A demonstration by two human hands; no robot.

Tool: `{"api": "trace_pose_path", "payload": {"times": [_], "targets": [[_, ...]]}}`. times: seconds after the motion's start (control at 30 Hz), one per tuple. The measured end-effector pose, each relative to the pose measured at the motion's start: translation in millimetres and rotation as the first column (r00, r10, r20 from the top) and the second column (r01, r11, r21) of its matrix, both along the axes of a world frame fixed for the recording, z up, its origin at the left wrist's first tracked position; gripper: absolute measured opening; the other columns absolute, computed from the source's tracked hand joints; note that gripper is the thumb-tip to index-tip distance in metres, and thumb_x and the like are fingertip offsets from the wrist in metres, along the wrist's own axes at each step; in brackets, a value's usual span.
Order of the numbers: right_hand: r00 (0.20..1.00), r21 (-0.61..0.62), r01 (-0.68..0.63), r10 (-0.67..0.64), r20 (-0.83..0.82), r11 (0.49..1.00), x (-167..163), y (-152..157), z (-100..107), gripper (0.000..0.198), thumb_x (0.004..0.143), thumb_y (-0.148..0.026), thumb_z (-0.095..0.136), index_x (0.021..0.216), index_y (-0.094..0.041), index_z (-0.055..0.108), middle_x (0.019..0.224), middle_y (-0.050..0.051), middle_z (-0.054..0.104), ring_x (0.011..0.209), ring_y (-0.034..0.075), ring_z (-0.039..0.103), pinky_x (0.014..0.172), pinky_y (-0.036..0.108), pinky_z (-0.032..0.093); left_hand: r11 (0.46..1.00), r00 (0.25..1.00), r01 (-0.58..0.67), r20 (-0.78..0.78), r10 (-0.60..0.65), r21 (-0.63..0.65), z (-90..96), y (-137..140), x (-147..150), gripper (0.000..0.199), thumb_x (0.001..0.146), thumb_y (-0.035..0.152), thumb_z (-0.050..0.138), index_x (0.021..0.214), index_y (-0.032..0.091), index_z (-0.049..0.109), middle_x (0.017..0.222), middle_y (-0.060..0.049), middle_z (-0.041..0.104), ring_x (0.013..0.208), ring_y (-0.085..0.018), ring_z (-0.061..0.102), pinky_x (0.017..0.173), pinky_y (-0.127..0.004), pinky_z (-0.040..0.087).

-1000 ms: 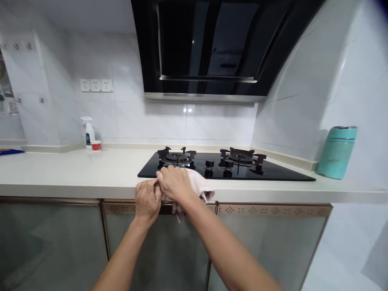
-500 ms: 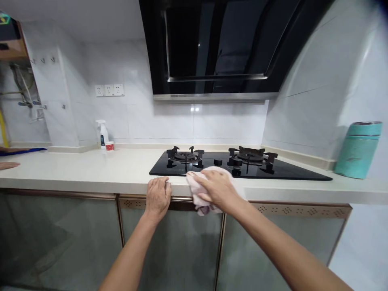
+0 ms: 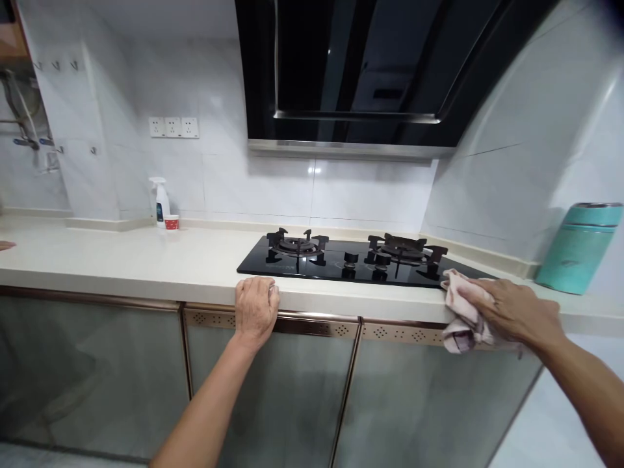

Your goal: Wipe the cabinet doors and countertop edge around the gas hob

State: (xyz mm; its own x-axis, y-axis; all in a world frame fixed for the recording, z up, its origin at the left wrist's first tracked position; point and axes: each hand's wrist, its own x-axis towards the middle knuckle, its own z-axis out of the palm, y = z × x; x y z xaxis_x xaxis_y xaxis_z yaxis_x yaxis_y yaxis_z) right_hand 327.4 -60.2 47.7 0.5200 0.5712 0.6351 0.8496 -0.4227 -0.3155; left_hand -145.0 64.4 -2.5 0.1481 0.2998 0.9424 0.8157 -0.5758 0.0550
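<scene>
My right hand point(image 3: 519, 311) is closed on a pale pink cloth point(image 3: 468, 312). It presses the cloth against the front edge of the countertop point(image 3: 341, 292), by the right part of the black gas stove point(image 3: 322, 268). Part of the cloth hangs down in front of the cabinet. My left hand point(image 3: 256, 311) rests on the counter edge near the stove's left front corner, with its fingers curled in. A pale patch shows beside its thumb, but what lies inside the fingers is hidden.
A turquoise canister point(image 3: 580, 250) stands on the counter at the right. Back left are a white spray bottle point(image 3: 161, 203) and a small red cup point(image 3: 171, 223). Another person's fingertips point(image 3: 6, 245) show at the far left. A black range hood point(image 3: 361, 71) hangs above.
My right hand has slid the cloth far to the right along the counter's front edge. My left hand stays at the edge. The other person's hand and a blue item have mostly left view.
</scene>
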Motion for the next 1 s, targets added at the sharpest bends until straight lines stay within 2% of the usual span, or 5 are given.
{"api": "trace_pose_path", "payload": {"times": [0.3, 0.5, 0.67, 0.83, 1.0], "targets": [[0.726, -0.366, -0.379, 0.518, 0.452, 0.85, -215, 44, 9, 0.044, 0.096, -0.051, 0.035, 0.118, -0.028, 0.066, 0.116, 0.017, 0.058, 0.103, 0.031, 0.049, 0.087, 0.048, 0.034, 0.999, 0.999, -0.019, 0.042, 0.017, 0.038, -3.8, 6, 2, 0.028, 0.096, 0.036, 0.046, 0.112, 0.017, 0.059, 0.1, -0.011, 0.066, 0.098, -0.027, 0.058, 0.096, -0.044, 0.036], [0.646, -0.223, -0.607, 0.636, 0.422, 0.763, -336, 77, 14, 0.057, 0.102, -0.048, 0.016, 0.131, -0.018, 0.055, 0.109, 0.015, 0.06, 0.101, 0.026, 0.05, 0.088, 0.041, 0.032, 0.988, 0.981, 0.156, 0.115, -0.153, -0.017, 2.5, 3, -13, 0.025, 0.098, 0.034, 0.04, 0.112, 0.019, 0.054, 0.106, -0.01, 0.064, 0.103, -0.023, 0.058, 0.096, -0.042, 0.042], [0.619, -0.135, -0.746, 0.754, 0.221, 0.652, -339, 86, 18, 0.059, 0.1, -0.058, 0.017, 0.137, -0.023, 0.048, 0.12, 0.011, 0.062, 0.108, 0.025, 0.053, 0.092, 0.041, 0.033, 0.986, 0.962, 0.165, 0.221, -0.16, -0.004, 25.2, -13, -14, 0.035, 0.092, 0.035, 0.05, 0.122, 0.017, 0.052, 0.131, -0.017, 0.046, 0.129, -0.028, 0.043, 0.105, -0.046, 0.04], [0.429, 0.098, -0.897, 0.903, -0.032, 0.43, -282, 82, 32, 0.061, 0.102, -0.053, 0.009, 0.136, -0.022, 0.047, 0.132, 0.008, 0.056, 0.116, 0.018, 0.053, 0.094, 0.033, 0.039, 0.975, 0.933, 0.152, -0.301, -0.196, -0.163, 48.4, -37, 22, 0.049, 0.086, 0.036, 0.059, 0.132, 0.023, 0.049, 0.131, -0.013, 0.054, 0.123, -0.028, 0.049, 0.104, -0.045, 0.038], [0.764, 0.042, -0.645, 0.642, 0.06, 0.763, -227, 66, 11, 0.057, 0.102, -0.049, 0.015, 0.099, -0.022, 0.065, 0.104, 0.008, 0.064, 0.1, 0.02, 0.057, 0.086, 0.031, 0.039, 0.965, 0.829, -0.119, -0.559, -0.034, -0.234, 72.3, -40, 56, 0.058, 0.075, 0.06, 0.07, 0.115, 0.018, 0.06, 0.103, -0.014, 0.062, 0.094, -0.031, 0.059, 0.082, -0.043, 0.043]]}}
